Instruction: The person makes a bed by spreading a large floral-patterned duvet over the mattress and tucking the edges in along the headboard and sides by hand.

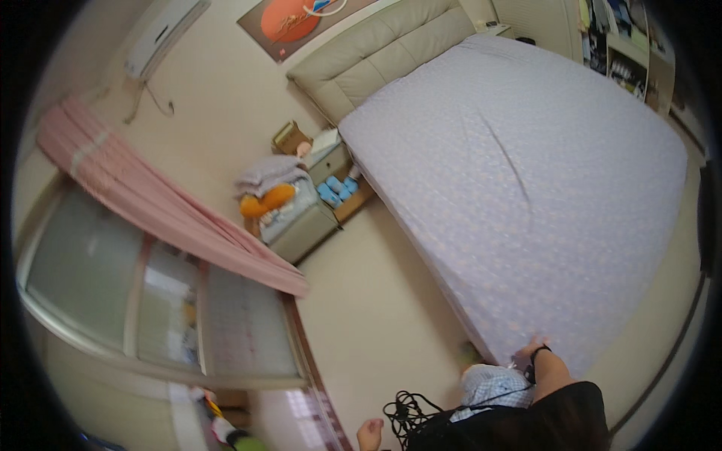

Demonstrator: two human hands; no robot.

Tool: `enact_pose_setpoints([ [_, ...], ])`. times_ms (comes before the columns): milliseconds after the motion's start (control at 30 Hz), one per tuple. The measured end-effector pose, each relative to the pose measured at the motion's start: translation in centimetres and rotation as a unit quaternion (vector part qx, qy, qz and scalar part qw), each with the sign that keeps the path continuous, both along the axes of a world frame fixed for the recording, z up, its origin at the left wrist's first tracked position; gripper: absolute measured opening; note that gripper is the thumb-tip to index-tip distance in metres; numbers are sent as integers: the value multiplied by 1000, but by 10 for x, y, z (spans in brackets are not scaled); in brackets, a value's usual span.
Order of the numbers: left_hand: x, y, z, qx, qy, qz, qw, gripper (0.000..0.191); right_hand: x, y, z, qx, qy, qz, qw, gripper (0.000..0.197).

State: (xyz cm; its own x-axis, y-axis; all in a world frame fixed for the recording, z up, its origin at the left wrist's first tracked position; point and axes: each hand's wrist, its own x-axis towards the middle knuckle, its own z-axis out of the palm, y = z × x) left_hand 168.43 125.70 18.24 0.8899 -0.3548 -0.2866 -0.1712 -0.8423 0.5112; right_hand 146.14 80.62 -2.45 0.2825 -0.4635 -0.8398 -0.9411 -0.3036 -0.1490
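A large bed with a fitted lavender patterned sheet [507,197] spreads out before me, with a long crease near its middle. My right hand [530,348] is over the sheet's near corner, fingers apart, a dark band on the wrist; whether it touches the sheet is unclear. My left hand [370,433] is at the bottom edge, away from the bed, partly cut off, its fingers seemingly curled. A bundle of black cable [407,414] hangs beside it. Blue-and-white checked cloth [491,386] shows below me, near the bed corner.
A padded headboard [389,51] stands at the bed's far end. Left of the bed are a nightstand [330,163] with an open lower compartment and a low cabinet [304,231] carrying folded bedding and an orange plush. A pink curtain [169,197] hangs by glass sliding doors [248,321].
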Motion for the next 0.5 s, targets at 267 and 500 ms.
enact_pose_setpoints([
  [267,194,-27,47,-159,46,88,982,19,78,6,99,139,276,-52,950,63],
  [500,385,-122,19,-158,96,11,983,16,202,-14,88,3,59,-574,817,93],
])
